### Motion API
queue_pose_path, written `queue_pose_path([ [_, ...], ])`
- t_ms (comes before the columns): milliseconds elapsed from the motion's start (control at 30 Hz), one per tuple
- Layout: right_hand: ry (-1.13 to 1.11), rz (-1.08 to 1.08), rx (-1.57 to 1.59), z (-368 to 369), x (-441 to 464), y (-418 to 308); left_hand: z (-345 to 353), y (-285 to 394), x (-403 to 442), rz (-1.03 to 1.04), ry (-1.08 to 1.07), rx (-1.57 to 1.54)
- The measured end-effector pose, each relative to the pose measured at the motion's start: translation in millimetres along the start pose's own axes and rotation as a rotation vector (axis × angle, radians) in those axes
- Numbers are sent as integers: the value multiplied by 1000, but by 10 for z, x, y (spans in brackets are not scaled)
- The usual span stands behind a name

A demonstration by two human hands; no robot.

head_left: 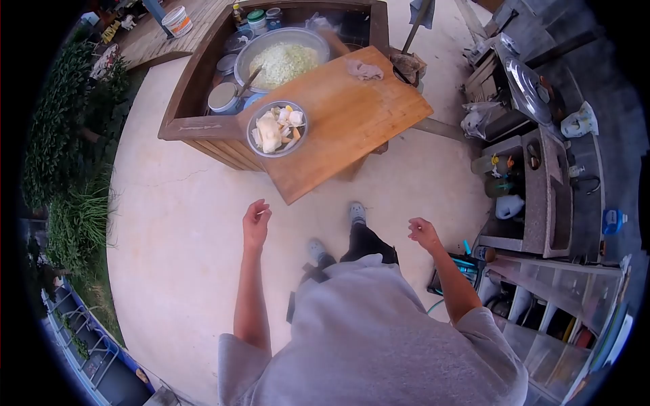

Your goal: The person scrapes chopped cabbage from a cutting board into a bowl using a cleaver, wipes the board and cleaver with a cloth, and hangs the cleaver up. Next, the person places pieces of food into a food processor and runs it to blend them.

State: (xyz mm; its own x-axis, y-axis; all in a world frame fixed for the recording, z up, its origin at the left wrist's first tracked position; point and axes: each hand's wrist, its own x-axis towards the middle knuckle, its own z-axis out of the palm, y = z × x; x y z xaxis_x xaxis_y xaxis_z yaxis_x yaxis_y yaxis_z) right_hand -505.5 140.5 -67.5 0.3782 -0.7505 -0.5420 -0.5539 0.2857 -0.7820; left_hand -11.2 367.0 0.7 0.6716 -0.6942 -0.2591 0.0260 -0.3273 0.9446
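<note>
My left hand (256,223) hangs in the air left of my legs, fingers loosely curled and nothing visible in it. On the other side, my right hand (424,233) is also free, with its fingers bent and partly apart. Ahead, nearest to my left hand, a wooden board (359,111) lies slanted across a wooden frame. A clear bowl (254,143) of pale peeled pieces sits on the board's left corner. Beyond it stands a big metal basin (323,49) filled with chopped pale green-white bits (288,63), a handle leaning in it. A crumpled cloth (364,70) rests on the board.
Jars (223,98) stand inside the wooden frame (177,111). At right are a stone sink (555,183), a round metal lid (525,81) and a shelf rack (542,291). Plants (68,203) line the left edge. Pale concrete floor (176,223) surrounds my feet.
</note>
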Motion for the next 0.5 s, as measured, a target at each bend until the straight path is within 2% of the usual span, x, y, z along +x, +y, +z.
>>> queue_pose_path([
  [100,5,-133,89,-37,725,-1028,124,306,266,-53,72,-67],
  [267,-143,-356,101,-32,1813,-2286,392,733,617,-35,285,-30],
  [400,-260,-430,17,41,2381,-3010,669,1105,1011,61,407,47],
  [500,-344,-441,-23,145,2579,-3243,818,1178,1289,164,469,299],
])
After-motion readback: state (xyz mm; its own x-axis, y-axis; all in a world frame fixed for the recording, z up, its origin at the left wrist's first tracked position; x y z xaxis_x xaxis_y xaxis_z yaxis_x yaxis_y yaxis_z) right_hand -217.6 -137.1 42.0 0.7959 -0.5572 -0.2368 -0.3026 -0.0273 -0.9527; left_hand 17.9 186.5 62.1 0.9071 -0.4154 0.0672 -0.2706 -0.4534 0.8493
